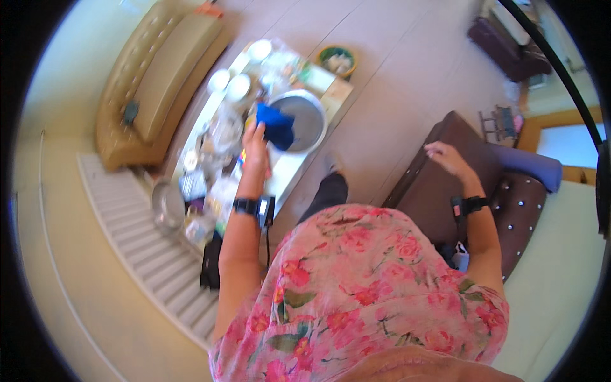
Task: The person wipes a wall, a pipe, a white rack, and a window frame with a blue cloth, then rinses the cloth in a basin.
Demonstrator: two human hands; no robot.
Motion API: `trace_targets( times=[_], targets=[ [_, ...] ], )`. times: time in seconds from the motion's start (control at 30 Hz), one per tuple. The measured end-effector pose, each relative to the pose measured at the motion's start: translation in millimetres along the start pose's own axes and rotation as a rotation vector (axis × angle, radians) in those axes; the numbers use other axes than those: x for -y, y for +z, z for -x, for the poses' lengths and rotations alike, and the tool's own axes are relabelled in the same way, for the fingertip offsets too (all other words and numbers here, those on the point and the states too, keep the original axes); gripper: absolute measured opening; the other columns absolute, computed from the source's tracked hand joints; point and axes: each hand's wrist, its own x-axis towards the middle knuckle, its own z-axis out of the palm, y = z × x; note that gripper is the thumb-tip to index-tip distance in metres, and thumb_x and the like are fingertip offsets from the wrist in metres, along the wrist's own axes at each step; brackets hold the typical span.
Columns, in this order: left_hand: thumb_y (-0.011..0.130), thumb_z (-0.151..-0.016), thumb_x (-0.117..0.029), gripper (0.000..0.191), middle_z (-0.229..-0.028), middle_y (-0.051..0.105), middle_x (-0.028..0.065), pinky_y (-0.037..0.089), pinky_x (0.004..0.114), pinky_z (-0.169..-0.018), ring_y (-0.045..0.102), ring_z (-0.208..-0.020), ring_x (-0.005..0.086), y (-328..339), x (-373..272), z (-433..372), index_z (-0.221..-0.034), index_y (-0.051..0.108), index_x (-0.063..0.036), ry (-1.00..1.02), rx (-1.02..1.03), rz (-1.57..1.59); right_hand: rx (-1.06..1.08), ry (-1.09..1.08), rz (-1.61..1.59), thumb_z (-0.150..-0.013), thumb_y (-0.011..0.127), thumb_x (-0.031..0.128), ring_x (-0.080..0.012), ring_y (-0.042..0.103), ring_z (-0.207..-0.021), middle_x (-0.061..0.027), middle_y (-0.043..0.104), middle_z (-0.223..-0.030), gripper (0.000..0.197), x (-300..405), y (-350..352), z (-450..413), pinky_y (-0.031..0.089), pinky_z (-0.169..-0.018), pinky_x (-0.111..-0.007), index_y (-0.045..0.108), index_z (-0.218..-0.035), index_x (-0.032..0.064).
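My left hand (255,145) is raised over the cluttered table, its fingers around a piece of blue cloth or soft plastic (277,126); blur hides which. The blue piece hangs in front of a large round metal basin (308,119) on the table and covers part of its rim. Out to the other side, my right hand (446,156) holds nothing, with its fingers loosely bent. It appears above the brown sofa (434,176).
White bowls (238,87), clear plastic bags (224,129) and other items crowd the long table (286,186). A basket (338,61) with pale contents stands on the floor beyond. A tan tufted sofa (162,71) and a slatted white radiator (148,248) line the left side.
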Motion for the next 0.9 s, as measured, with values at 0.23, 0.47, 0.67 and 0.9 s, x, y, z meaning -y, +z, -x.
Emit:
trace_targets(
  times=[0.23, 0.47, 0.67, 0.9],
  targets=[
    [0.061, -0.101, -0.016, 0.02, -0.098, 0.063, 0.0031, 0.046, 0.031, -0.083, 0.055, -0.091, 0.0132, -19.7, 101.3, -67.5, -0.109, 0.066, 0.0014, 0.119, -0.092, -0.236, 0.035, 0.162, -0.048, -0.094, 0.065, 0.024, -0.0248, 0.068, -0.106, -0.0141, 0.073, -0.112, 0.038, -5.6, -32.7, -45.7, 0.053, -0.094, -0.038, 0.068, -0.125, 0.0026],
    [0.069, -0.092, -0.011, 0.017, -0.075, 0.06, 0.0095, 0.047, 0.038, -0.068, 0.053, -0.068, 0.0198, -4.9, 132.7, -112.1, -0.087, 0.06, 0.0021, 0.08, -0.176, -0.866, 0.078, 0.178, -0.053, -0.094, 0.066, 0.027, -0.0257, 0.069, -0.107, -0.0133, 0.074, -0.113, 0.04, -2.1, -49.8, -84.8, 0.053, -0.094, -0.039, 0.067, -0.127, 0.0044],
    [0.075, -0.086, -0.015, 0.016, -0.087, 0.071, 0.0153, 0.054, 0.044, -0.077, 0.069, -0.08, 0.033, -2.1, 169.9, -136.4, -0.093, 0.068, -0.0018, 0.01, -0.232, -1.088, 0.209, 0.286, 0.011, -0.096, 0.067, 0.024, -0.023, 0.067, -0.113, -0.0131, 0.073, -0.119, 0.039, -27.6, -69.7, -113.1, 0.051, -0.099, -0.037, 0.067, -0.129, 0.0035],
    [0.078, -0.084, -0.022, 0.021, -0.1, 0.069, 0.0131, 0.055, 0.05, -0.084, 0.069, -0.095, 0.0356, 29.2, 206.7, -144.0, -0.096, 0.068, -0.0085, -0.119, -0.076, -1.415, 0.325, 0.317, 0.08, -0.095, 0.065, 0.024, -0.0274, 0.068, -0.114, -0.0139, 0.073, -0.121, 0.039, -55.1, -100.7, -146.5, 0.051, -0.101, -0.039, 0.067, -0.129, 0.0047]
  ],
)
